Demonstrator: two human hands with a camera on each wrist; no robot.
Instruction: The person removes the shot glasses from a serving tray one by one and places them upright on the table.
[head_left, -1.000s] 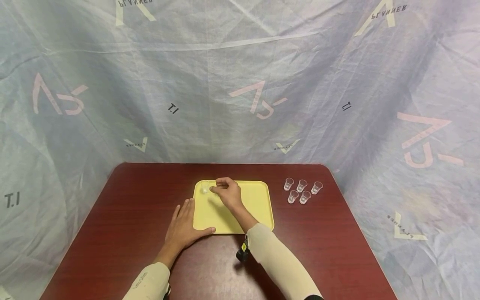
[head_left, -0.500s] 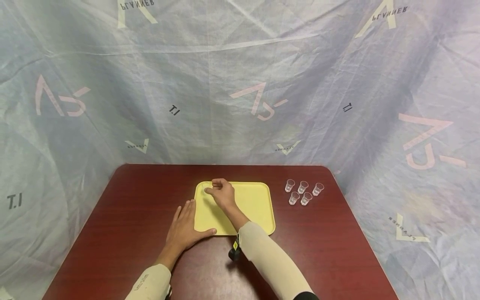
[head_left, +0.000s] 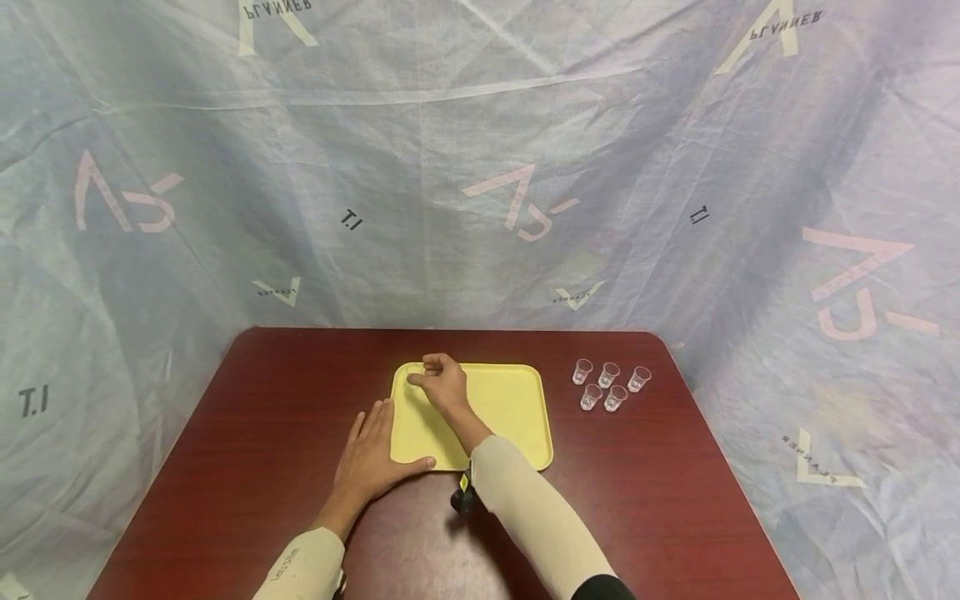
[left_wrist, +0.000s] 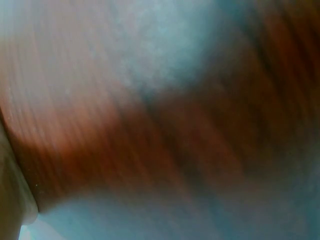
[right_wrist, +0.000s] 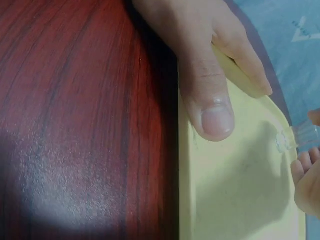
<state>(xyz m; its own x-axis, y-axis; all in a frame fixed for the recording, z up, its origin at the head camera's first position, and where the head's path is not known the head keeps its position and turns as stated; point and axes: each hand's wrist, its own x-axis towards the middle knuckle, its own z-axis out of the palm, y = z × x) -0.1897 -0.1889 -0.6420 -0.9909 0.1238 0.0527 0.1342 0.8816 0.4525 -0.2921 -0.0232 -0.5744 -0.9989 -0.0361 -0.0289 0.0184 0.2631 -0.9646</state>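
Observation:
At the far left corner of the yellow tray (head_left: 502, 417), my right hand (head_left: 442, 387) has its thumb and curled fingers around a small clear cup (right_wrist: 304, 134). In the right wrist view the cup shows between thumb and fingers, its base close to the tray; whether it touches is hard to tell. In the head view the hand mostly covers it. My left hand (head_left: 371, 454) lies flat at the tray's near left corner, fingers straight along the left side, thumb across the front rim. The left wrist view is blurred, showing mainly tabletop.
Several clear cups (head_left: 608, 375) stand in two rows on the dark red table (head_left: 637, 500), right of the tray. A printed cloth backdrop (head_left: 480, 167) rises behind the table and along both sides.
My right hand has shifted left, from just right of the clear cup to around it. The left hand, tray and other cups keep their places.

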